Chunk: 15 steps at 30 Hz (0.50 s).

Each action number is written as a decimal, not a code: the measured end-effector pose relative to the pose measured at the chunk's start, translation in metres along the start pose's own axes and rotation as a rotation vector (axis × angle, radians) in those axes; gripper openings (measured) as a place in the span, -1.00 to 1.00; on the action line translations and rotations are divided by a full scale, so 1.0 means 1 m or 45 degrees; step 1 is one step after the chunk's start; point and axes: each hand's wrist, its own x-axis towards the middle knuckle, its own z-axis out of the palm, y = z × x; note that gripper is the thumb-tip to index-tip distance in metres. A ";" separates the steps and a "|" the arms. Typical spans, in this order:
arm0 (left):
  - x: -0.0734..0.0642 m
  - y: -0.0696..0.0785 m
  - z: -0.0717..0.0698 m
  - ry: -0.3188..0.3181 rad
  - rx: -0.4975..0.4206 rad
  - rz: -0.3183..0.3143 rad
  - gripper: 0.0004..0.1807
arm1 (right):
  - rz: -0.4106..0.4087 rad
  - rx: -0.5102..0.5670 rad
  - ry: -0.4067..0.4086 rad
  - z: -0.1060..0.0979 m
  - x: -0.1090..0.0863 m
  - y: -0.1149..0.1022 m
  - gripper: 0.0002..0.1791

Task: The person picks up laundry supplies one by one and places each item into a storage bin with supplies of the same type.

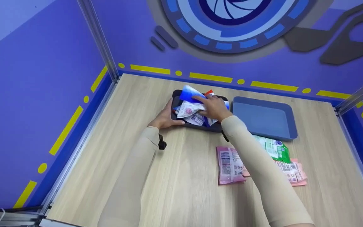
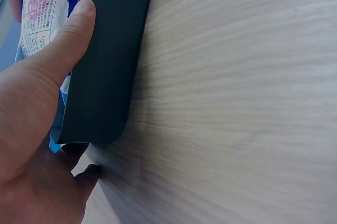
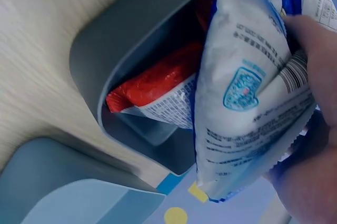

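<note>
A dark grey tray (image 1: pixel 211 128) at the back of the table holds several snack bags, among them a blue-and-white one (image 1: pixel 191 94) and a white printed one (image 1: pixel 187 109). My left hand (image 1: pixel 165 118) grips the tray's left end; in the left wrist view its thumb lies on the rim and its other fingers go round the end wall. Over the tray, my right hand (image 1: pixel 216 107) holds a white bag with blue edges (image 3: pixel 237 97), tilted up in the right wrist view. A red-and-white bag (image 3: pixel 158 79) lies beside it inside the tray. Some fingertips are hidden.
A blue-grey tray (image 1: pixel 263 119) stands just right of the dark one. Nearer me lie a pink bag (image 1: pixel 230 165), a green bag (image 1: pixel 276 148) and a peach bag (image 1: pixel 296 173), partly behind my right sleeve. Purple walls (image 1: pixel 131 37) enclose the table (image 1: pixel 112 151).
</note>
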 end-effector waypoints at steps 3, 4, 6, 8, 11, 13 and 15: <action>0.001 0.003 0.001 -0.002 -0.011 0.017 0.45 | 0.036 0.050 -0.028 -0.002 -0.004 0.002 -0.14; 0.001 0.003 0.001 -0.001 -0.015 0.022 0.45 | 0.045 0.066 -0.031 -0.003 -0.005 0.002 -0.12; 0.001 0.004 0.001 -0.002 -0.015 0.025 0.45 | 0.055 0.088 -0.035 -0.004 -0.008 0.003 -0.08; 0.001 0.003 0.001 -0.010 -0.006 0.023 0.45 | 0.052 0.101 -0.041 -0.004 -0.010 0.004 -0.05; 0.000 0.001 0.001 -0.019 0.006 0.012 0.46 | 0.030 0.099 -0.027 -0.003 -0.013 0.005 -0.02; -0.002 0.000 -0.001 -0.019 0.006 0.008 0.46 | 0.019 0.097 -0.016 -0.003 -0.014 0.006 -0.01; -0.003 -0.002 -0.002 -0.017 0.004 0.003 0.45 | 0.015 0.098 -0.016 -0.004 -0.016 0.007 -0.01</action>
